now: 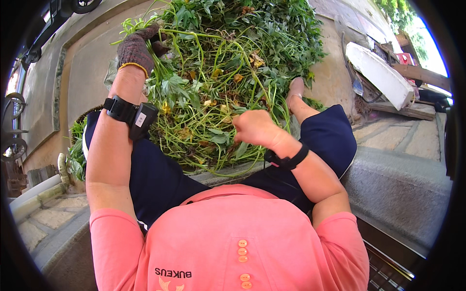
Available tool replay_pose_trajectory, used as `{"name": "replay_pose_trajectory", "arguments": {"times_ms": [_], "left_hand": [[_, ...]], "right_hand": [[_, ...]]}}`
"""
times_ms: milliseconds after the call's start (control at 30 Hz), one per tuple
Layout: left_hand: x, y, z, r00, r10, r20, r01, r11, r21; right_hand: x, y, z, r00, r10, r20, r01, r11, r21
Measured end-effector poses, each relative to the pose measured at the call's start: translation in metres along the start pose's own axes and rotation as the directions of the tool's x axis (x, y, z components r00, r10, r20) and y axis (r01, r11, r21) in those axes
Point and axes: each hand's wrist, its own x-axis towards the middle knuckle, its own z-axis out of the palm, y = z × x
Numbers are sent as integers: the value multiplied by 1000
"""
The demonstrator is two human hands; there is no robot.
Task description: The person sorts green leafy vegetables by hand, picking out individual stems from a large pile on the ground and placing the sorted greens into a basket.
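My left hand (135, 51), in a dark knitted glove with a yellow cuff edge, is closed around a bunch of cut green stems (131, 26). Leaves of that bunch (174, 85) hang below the fist. Before me lies a large heap of leafy vines (233, 72), which look like sweet potato vines, with yellow and brown withered leaves among them. Low over the near part of the heap is my bare right hand (256, 127), its fingers curled. Whether anything is pinched between its fingertips is hidden. A long vine stem (251, 67) runs across the heap from near my left hand.
More greens (76, 156) lie beside my left leg. My shoe (296, 87) stands at the heap's right edge. Farther right are a white foam-like slab (378, 74) and wooden planks (404, 109). Pipes (40, 191) run at the lower left, and a wheeled vehicle (54, 27) stands upper left.
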Motion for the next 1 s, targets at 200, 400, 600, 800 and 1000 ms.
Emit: {"name": "replay_pose_trajectory", "arguments": {"times_ms": [200, 400, 600, 800, 1000], "left_hand": [[-9, -4, -2, 994, 56, 94, -73, 979, 191], [11, -21, -7, 926, 341, 161, -374, 776, 508], [-14, -3, 5, 999, 25, -48, -20, 994, 108], [1, -9, -14, 964, 231, 131, -265, 870, 416], [-22, -4, 14, 997, -6, -81, 12, 997, 78]], "right_hand": [[-35, 70, -59, 900, 331, -283, -214, 902, 375], [-23, 99, -33, 923, 322, -212, -226, 897, 381], [-4, 101, -29, 957, 229, -180, -93, 827, 555], [-4, 115, -25, 906, 423, 10, -317, 664, 677], [1, 121, -17, 960, 278, 20, -198, 629, 752]]}}
